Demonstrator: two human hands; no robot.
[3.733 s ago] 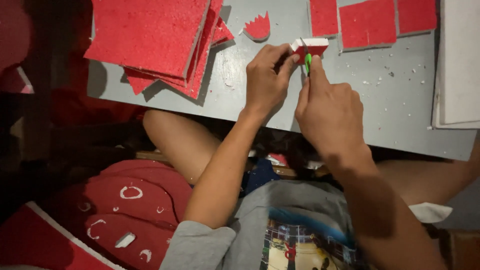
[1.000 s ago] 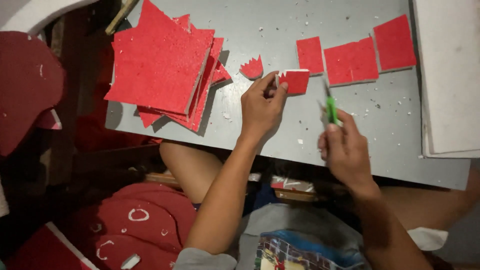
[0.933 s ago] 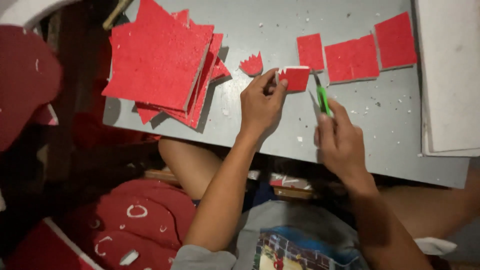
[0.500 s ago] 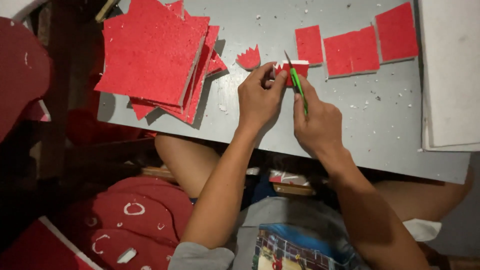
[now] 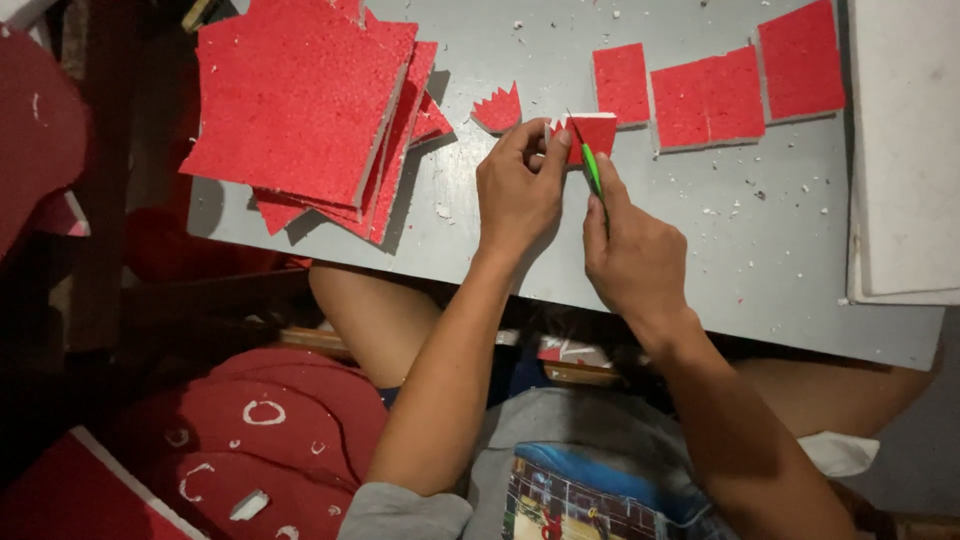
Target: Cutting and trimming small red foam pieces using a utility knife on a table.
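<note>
Red foam square, white along its cut edge, lies on a grey table at the 12 o'clock side of both hands, pinned there by the left hand, whose fingertips press down on its left edge. The right hand, at about 4 o'clock from the piece, has its fingers closed around a green craft knife, with the blade end resting on the foam. A jagged red offcut sits at 10 o'clock from the piece, just beside it. Three more red squares line up toward 2 o'clock. A stack of red foam sheets lies well apart at 9 o'clock. White crumbs speckle the tabletop.
</note>
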